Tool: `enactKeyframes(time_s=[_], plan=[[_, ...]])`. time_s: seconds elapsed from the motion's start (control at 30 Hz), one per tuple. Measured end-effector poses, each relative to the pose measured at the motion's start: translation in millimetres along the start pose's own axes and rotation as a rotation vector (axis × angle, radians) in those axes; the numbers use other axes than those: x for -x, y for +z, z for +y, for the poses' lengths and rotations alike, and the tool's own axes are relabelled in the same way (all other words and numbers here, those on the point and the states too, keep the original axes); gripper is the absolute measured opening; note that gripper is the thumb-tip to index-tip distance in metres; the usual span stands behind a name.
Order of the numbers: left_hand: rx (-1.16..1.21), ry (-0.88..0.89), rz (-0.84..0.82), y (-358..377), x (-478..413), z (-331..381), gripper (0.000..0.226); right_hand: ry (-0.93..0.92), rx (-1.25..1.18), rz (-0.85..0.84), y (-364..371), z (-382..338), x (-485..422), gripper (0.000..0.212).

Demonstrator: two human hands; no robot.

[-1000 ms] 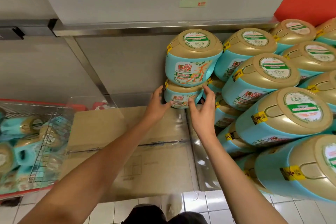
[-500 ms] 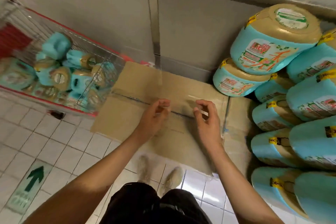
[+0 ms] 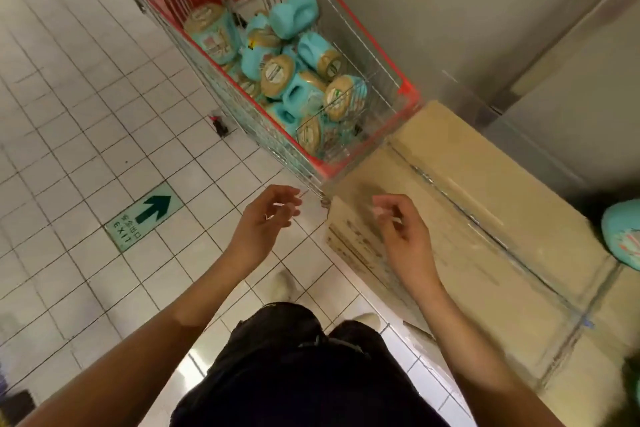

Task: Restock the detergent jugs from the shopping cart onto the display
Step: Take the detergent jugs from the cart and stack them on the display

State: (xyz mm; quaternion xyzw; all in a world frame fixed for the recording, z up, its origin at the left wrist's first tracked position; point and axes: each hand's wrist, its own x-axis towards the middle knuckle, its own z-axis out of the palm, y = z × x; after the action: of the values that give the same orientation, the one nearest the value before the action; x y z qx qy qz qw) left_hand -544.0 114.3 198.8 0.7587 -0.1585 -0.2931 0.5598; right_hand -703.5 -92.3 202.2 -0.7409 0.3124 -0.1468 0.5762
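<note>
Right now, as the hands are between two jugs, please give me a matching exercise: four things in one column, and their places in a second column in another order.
Things:
1. jugs
2. exit sign
3. box
4. left hand

Places:
A. flat on the floor
B. in the air, holding nothing
C. inside the cart
D. next to the cart, by the wall

Pairs: 1-C, 2-A, 3-D, 4-B
</note>
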Motion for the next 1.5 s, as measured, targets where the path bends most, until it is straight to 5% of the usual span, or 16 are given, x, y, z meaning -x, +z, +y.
enactKeyframes(time_s=[0.3, 0.4, 0.6, 0.93, 1.07, 1.5], plan=[[0.044, -0.061, 0.101, -131.7, -2.6, -31.8, 0.034, 0.016, 0.07, -0.16, 122.5, -24.3, -21.4, 0.023], [0.05, -0.065, 0.114, -155.1, -18.5, -35.2, 0.019, 0.039, 0.096, -0.191, 143.3, -30.9, -30.9, 0.019], [0.09, -0.059, 0.161, -185.8, -66.0, -29.1, 0.023, 0.06, 0.092, -0.218, 173.0, -43.4, -67.4, 0.02], [0.013, -0.169, 0.185, -234.5, -157.1, -25.6, 0.024, 0.154, 0.059, -0.314, 232.8, -62.9, -184.5, 0.033], [-0.001, -0.219, 0.194, -260.7, -192.8, -21.5, 0.023, 0.149, 0.055, -0.36, 264.8, -72.3, -245.7, 0.014], [-0.002, -0.265, 0.205, -357.2, -332.1, -11.1, 0.021, 0.119, 0.076, -0.333, 350.3, -120.0, -402.9, 0.012]])
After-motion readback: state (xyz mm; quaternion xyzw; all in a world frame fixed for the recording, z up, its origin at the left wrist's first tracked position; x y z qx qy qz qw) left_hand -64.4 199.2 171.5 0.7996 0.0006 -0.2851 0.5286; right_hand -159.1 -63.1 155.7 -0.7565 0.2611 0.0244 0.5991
